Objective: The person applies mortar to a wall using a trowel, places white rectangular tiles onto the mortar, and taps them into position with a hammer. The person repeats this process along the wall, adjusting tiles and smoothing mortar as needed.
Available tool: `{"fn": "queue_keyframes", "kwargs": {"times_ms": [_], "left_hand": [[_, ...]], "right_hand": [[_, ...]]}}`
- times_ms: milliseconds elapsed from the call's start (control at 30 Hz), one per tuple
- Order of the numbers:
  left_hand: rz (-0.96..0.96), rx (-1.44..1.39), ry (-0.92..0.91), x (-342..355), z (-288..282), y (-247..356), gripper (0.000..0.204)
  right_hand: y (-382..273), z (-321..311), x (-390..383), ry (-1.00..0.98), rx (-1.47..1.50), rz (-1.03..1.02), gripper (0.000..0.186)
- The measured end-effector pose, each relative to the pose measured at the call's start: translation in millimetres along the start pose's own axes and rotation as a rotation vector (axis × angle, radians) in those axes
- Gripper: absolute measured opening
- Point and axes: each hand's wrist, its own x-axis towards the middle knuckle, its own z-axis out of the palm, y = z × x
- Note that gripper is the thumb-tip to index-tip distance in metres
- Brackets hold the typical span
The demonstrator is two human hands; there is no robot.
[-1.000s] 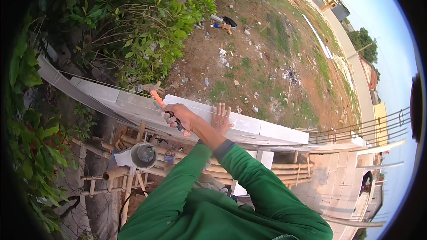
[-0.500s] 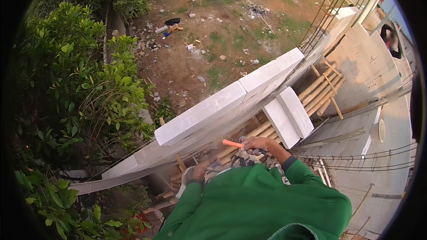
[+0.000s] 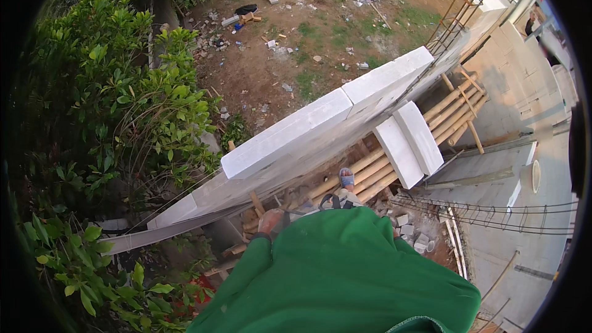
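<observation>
My left hand (image 3: pixel 270 221) hangs low at my left side, close to the bamboo poles and the base of the block wall. Its fingers are blurred, so whether it holds anything cannot be made out. The front of my green shirt (image 3: pixel 345 265) covers my right hand. Ahead of me runs a wall of pale blocks, topped by a long white block (image 3: pixel 290 132) and another white block (image 3: pixel 388 77) end to end. Two loose white blocks (image 3: pixel 398 154) lie side by side on the bamboo scaffold (image 3: pixel 456 111). My sandalled foot (image 3: pixel 346 177) rests on the poles.
Leafy branches (image 3: pixel 123 98) crowd the left. Steel rebar (image 3: pixel 462 6) rises at the wall's far end, and thin rebar (image 3: pixel 493 213) stretches across the right. Below lie broken block pieces (image 3: pixel 407 229). A round bucket (image 3: pixel 530 176) hangs or stands near the grey wall at right.
My right hand, which held an orange-handled tool in front of me, has dropped back behind my shirt. My view has shifted slightly, and my sandalled foot shows more fully.
</observation>
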Motion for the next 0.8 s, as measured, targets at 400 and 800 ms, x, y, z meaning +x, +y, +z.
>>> {"fn": "queue_keyframes", "kwargs": {"times_ms": [400, 800], "left_hand": [[0.257, -0.342, -0.028, 83.0, 16.1, -6.0, 0.027], [0.125, 0.136, -0.236, 18.5, -18.2, -52.0, 0.033]], "right_hand": [[3.4, 60.7, -79.1, 0.055, 0.015, -0.014, 0.035], [18.4, 89.3, -120.5, 0.104, 0.068, 0.026, 0.033]]}}
